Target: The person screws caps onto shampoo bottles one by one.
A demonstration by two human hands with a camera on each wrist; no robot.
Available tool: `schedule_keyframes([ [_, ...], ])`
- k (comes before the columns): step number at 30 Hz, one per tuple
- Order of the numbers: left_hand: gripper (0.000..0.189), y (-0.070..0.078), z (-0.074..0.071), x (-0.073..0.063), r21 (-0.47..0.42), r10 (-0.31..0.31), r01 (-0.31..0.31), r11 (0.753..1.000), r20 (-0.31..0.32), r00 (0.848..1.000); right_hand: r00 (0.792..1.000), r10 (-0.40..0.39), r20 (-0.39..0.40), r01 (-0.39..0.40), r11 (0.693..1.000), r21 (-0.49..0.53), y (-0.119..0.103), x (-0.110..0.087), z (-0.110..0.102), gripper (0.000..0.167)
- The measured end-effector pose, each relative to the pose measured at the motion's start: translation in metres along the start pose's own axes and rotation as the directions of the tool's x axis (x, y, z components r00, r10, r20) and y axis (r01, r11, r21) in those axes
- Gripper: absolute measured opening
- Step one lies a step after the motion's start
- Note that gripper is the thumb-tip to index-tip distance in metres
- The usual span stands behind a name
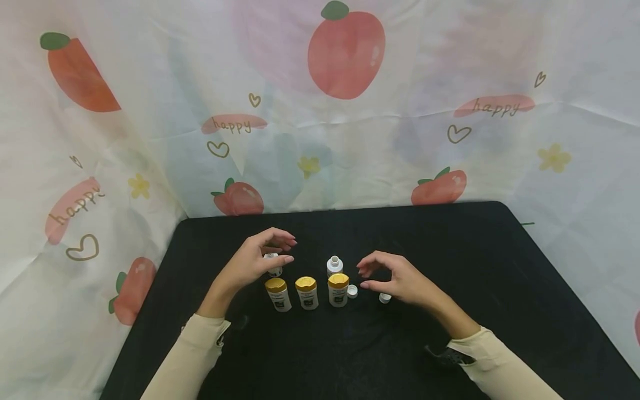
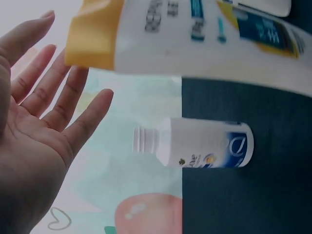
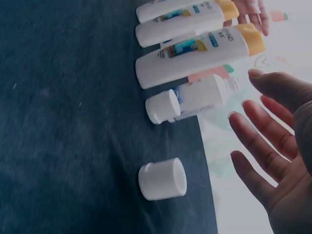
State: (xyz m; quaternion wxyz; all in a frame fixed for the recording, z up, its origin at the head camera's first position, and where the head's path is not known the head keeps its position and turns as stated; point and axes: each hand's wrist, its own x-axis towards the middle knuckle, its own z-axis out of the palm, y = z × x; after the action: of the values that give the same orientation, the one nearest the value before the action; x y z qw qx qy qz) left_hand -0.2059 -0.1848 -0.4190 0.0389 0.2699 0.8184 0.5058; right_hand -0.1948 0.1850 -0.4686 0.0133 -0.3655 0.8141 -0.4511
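Three white bottles with yellow caps, the left [image 1: 280, 300], the middle [image 1: 308, 297] and the right [image 1: 338, 294], stand in a row. Behind the right one is a white bottle [image 1: 335, 268] with a bare threaded neck; another white bottle [image 2: 207, 144], also uncapped, stands behind the left one. My left hand [image 1: 255, 256] hovers around the left uncapped bottle, fingers apart and holding nothing, and partly hides it in the head view. To the right of the row my right hand [image 1: 397, 276] hovers with relaxed fingers, above two loose white caps, one [image 3: 163, 106] beside the bottles and one [image 3: 163, 179] farther right.
A black tabletop [image 1: 325, 355] lies under everything. A pale fabric backdrop [image 1: 360, 144] with printed fruit and hearts hangs behind the table's far edge and along the sides.
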Motion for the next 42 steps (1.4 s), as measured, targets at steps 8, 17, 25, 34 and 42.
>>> schedule_keyframes([
  [8,0.044,0.005,-0.01,0.021,0.122,0.003,-0.016,0.992,0.11,0.994,0.999,-0.013,0.053,0.016,0.998,-0.054,0.008,-0.009,-0.008,0.039],
  [17,0.044,0.012,-0.008,0.049,0.203,-0.04,-0.014,0.979,0.262,0.964,0.992,0.024,0.12,-0.011,0.994,-0.112,0.018,-0.017,-0.012,0.039],
  [25,0.047,0.013,-0.002,0.073,0.212,-0.072,-0.019,0.977,0.413,0.908,0.987,0.046,0.156,-0.027,0.993,-0.118,0.019,-0.01,-0.003,0.042],
  [34,0.047,0.01,0.015,0.096,0.251,-0.079,-0.073,0.965,0.549,0.832,0.978,0.097,0.186,-0.069,0.986,-0.152,0.021,0.003,0.014,0.039],
  [42,0.05,0.008,0.032,0.109,0.32,-0.124,-0.111,0.941,0.63,0.766,0.974,0.119,0.193,-0.07,0.967,-0.245,0.02,0.012,0.021,0.029],
])
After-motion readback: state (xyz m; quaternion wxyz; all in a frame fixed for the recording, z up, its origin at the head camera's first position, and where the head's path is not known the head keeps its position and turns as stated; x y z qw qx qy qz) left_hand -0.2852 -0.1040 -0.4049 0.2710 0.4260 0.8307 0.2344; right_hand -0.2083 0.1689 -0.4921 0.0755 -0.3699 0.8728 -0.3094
